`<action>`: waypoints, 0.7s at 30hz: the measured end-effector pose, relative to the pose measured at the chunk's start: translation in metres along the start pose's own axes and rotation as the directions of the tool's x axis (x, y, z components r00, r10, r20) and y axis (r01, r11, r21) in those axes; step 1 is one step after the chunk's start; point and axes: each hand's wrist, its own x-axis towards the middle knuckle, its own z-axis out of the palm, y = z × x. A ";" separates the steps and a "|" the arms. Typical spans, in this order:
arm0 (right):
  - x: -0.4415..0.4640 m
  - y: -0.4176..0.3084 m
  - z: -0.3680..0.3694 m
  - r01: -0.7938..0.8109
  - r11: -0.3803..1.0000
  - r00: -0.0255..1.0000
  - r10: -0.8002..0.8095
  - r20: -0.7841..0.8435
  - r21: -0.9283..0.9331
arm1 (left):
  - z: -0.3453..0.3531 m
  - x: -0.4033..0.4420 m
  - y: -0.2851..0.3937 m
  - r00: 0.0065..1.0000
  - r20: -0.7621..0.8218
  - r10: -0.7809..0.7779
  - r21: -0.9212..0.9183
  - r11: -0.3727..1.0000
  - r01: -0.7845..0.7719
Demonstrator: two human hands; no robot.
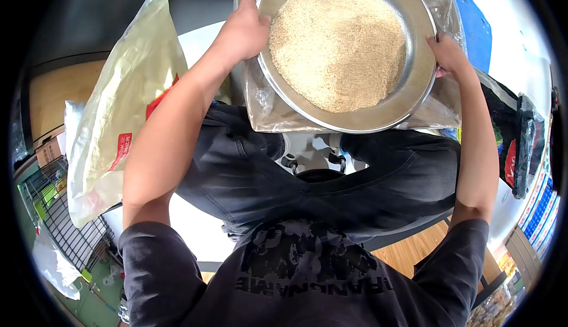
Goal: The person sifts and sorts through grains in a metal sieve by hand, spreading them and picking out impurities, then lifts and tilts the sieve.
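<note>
A round metal sieve [417, 99] with a mesh wall is held up in front of me. Pale, tan grains [337, 46] cover most of its bottom. My left hand [245, 29] grips the rim on the left side, and my right hand [448, 55] grips it on the right with the thumb over the edge. Below the sieve, a clear plastic bag [263, 111] spreads out around it, mostly covered by the sieve. What the bag contains or lines is hidden.
A large translucent yellowish sack [112, 114] with red printing stands by my left arm. To the right are a blue panel [476, 28] and a dark package [520, 143]. A black wire basket [68, 214] sits at lower left. My legs [319, 185] are beneath the sieve's near side.
</note>
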 end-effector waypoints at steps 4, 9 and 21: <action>-0.008 0.000 0.003 0.107 0.993 0.993 -0.104 -0.049 0.046 | 0.004 0.003 -0.010 0.998 -0.063 0.022 -0.181 0.983 -0.033; -0.038 -0.017 -0.014 0.117 0.993 0.991 -0.118 -0.069 -0.026 | -0.029 -0.020 0.023 0.997 -0.077 -0.010 -0.359 0.933 -0.018; -0.050 0.005 -0.034 0.098 0.946 0.913 -0.210 -0.351 -0.310 | -0.014 -0.028 0.022 0.934 -0.251 0.253 -0.118 0.950 -0.289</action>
